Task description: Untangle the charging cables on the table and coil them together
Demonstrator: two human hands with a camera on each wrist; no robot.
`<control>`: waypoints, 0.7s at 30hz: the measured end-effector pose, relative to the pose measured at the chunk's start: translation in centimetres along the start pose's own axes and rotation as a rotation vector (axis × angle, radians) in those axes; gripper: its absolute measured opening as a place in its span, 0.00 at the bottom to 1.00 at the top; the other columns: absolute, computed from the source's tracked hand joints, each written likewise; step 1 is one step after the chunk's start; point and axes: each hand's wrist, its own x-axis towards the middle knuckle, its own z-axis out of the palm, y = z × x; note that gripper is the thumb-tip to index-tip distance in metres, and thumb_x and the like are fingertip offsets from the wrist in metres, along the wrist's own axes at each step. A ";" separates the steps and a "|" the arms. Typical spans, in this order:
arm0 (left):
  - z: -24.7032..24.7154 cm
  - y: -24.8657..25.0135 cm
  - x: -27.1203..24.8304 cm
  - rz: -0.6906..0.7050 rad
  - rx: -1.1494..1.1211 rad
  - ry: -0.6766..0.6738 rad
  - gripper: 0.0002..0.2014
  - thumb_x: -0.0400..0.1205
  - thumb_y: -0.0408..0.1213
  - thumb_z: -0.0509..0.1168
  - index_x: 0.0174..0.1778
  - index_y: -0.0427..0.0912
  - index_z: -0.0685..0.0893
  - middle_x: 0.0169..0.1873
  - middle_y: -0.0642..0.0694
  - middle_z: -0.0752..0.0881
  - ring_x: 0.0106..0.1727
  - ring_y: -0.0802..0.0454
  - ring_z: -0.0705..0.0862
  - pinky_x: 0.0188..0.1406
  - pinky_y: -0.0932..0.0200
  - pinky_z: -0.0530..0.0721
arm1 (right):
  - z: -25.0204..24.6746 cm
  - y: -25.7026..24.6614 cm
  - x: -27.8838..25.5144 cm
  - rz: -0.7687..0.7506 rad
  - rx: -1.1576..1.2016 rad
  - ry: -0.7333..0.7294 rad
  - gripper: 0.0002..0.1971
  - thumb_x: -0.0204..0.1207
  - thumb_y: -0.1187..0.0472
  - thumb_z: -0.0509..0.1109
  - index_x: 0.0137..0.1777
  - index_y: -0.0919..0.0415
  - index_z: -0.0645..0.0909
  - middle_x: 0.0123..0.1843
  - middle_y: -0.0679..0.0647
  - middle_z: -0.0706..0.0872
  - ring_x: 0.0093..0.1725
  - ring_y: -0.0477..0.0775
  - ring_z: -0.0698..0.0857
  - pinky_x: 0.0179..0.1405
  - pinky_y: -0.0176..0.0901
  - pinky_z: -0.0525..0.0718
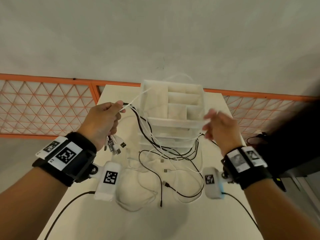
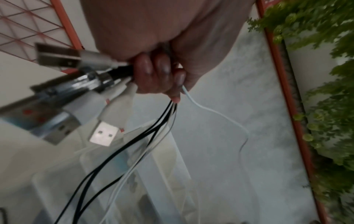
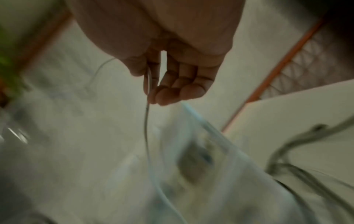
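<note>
The left hand is clenched around a bundle of black and white charging cables, its fingers curled tight over them; a cluster of USB plugs sticks out below the fist, and the cable runs leave its top and sag toward the desk. The right hand, blurred in every view, is held up level with the left and well apart from it, with a single thin white cable passing between its thumb and forefinger while the other fingers are loosely bent. Between and just beyond the two hands stands a translucent plastic drawer organiser; its open top is divided into compartments, and what they and the drawers hold cannot be made out. Below the hands, more loose cables lie tangled on the desk in front of the organiser.
</note>
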 end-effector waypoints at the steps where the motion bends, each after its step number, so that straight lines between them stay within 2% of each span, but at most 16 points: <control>1: 0.2 -0.3 0.1 -0.009 0.010 0.027 0.13 0.86 0.44 0.65 0.40 0.39 0.82 0.19 0.54 0.68 0.17 0.58 0.60 0.16 0.66 0.57 | -0.7 -2.2 0.2 -0.075 0.100 0.068 0.15 0.80 0.44 0.63 0.39 0.47 0.86 0.31 0.52 0.88 0.26 0.54 0.82 0.26 0.42 0.78; 4: 0.4 -0.9 0.3 -0.020 -0.023 0.091 0.14 0.86 0.43 0.64 0.39 0.39 0.82 0.17 0.55 0.69 0.16 0.59 0.61 0.15 0.67 0.57 | -2.6 -5.5 0.9 -0.234 0.157 0.266 0.14 0.85 0.46 0.64 0.42 0.47 0.86 0.33 0.53 0.88 0.21 0.52 0.79 0.22 0.37 0.77; 6: 0.4 -0.8 0.4 -0.017 -0.078 0.112 0.13 0.86 0.43 0.64 0.39 0.39 0.82 0.15 0.57 0.69 0.16 0.59 0.61 0.15 0.67 0.57 | -3.2 -4.1 1.8 -0.200 0.022 0.304 0.15 0.82 0.45 0.66 0.35 0.44 0.85 0.32 0.54 0.85 0.26 0.54 0.80 0.28 0.41 0.77; 8: 0.1 -0.4 0.5 -0.001 -0.132 0.125 0.12 0.86 0.43 0.64 0.39 0.40 0.82 0.16 0.57 0.69 0.16 0.59 0.61 0.15 0.67 0.57 | -3.5 -0.5 2.9 0.010 -0.255 0.235 0.16 0.81 0.42 0.65 0.38 0.47 0.87 0.38 0.58 0.86 0.37 0.60 0.83 0.39 0.47 0.77; 10: -0.2 0.2 0.7 0.025 -0.184 0.124 0.11 0.86 0.42 0.65 0.39 0.42 0.82 0.16 0.56 0.69 0.17 0.59 0.60 0.15 0.66 0.57 | -3.7 3.5 3.3 0.233 -0.579 0.063 0.23 0.82 0.38 0.60 0.45 0.56 0.87 0.50 0.63 0.89 0.48 0.67 0.85 0.48 0.53 0.80; 11: -0.4 0.4 0.8 0.038 -0.199 0.115 0.11 0.85 0.43 0.66 0.38 0.43 0.81 0.17 0.57 0.68 0.17 0.59 0.60 0.15 0.66 0.58 | -3.8 4.8 3.2 0.311 -0.673 -0.009 0.25 0.82 0.36 0.57 0.46 0.56 0.85 0.53 0.63 0.89 0.49 0.68 0.85 0.51 0.55 0.83; 12: -0.5 0.6 0.8 0.052 -0.195 0.098 0.11 0.84 0.43 0.67 0.38 0.44 0.81 0.17 0.57 0.67 0.18 0.59 0.60 0.14 0.66 0.58 | -3.6 5.5 3.0 0.372 -0.688 -0.042 0.26 0.81 0.34 0.56 0.45 0.54 0.86 0.52 0.62 0.89 0.45 0.66 0.85 0.50 0.55 0.85; 13: -0.5 0.5 0.9 0.067 -0.167 0.075 0.11 0.83 0.44 0.69 0.37 0.44 0.80 0.17 0.57 0.66 0.17 0.59 0.60 0.14 0.65 0.59 | -3.4 5.6 2.7 0.428 -0.610 -0.055 0.29 0.79 0.31 0.56 0.45 0.54 0.88 0.46 0.59 0.88 0.40 0.64 0.85 0.48 0.56 0.88; 14: -0.5 0.4 0.9 0.077 -0.121 0.049 0.12 0.81 0.44 0.72 0.36 0.45 0.79 0.17 0.56 0.65 0.17 0.58 0.60 0.14 0.65 0.60 | -3.2 5.4 2.6 0.457 -0.464 -0.044 0.31 0.77 0.28 0.58 0.44 0.55 0.90 0.38 0.56 0.86 0.33 0.60 0.83 0.41 0.55 0.88; 16: -0.1 -0.1 0.9 0.074 -0.039 0.026 0.12 0.78 0.43 0.75 0.33 0.46 0.79 0.18 0.55 0.63 0.18 0.57 0.59 0.16 0.64 0.60 | -2.9 3.6 2.2 0.404 -0.219 0.006 0.30 0.77 0.30 0.63 0.43 0.57 0.90 0.30 0.55 0.87 0.26 0.56 0.81 0.33 0.49 0.85; 18: 0.3 -0.7 1.0 0.038 -0.018 0.052 0.14 0.79 0.41 0.74 0.31 0.46 0.78 0.18 0.54 0.63 0.18 0.56 0.58 0.17 0.64 0.59 | -3.0 0.9 2.1 0.273 -0.078 0.039 0.26 0.81 0.35 0.65 0.45 0.58 0.89 0.34 0.56 0.93 0.25 0.55 0.84 0.34 0.49 0.87; 21: 0.4 -1.3 1.1 -0.034 -0.034 0.120 0.14 0.82 0.43 0.70 0.33 0.44 0.77 0.17 0.55 0.64 0.18 0.56 0.59 0.16 0.65 0.59 | -3.7 -3.0 3.0 0.059 0.160 0.150 0.16 0.84 0.45 0.68 0.43 0.55 0.88 0.41 0.57 0.94 0.28 0.56 0.88 0.35 0.48 0.88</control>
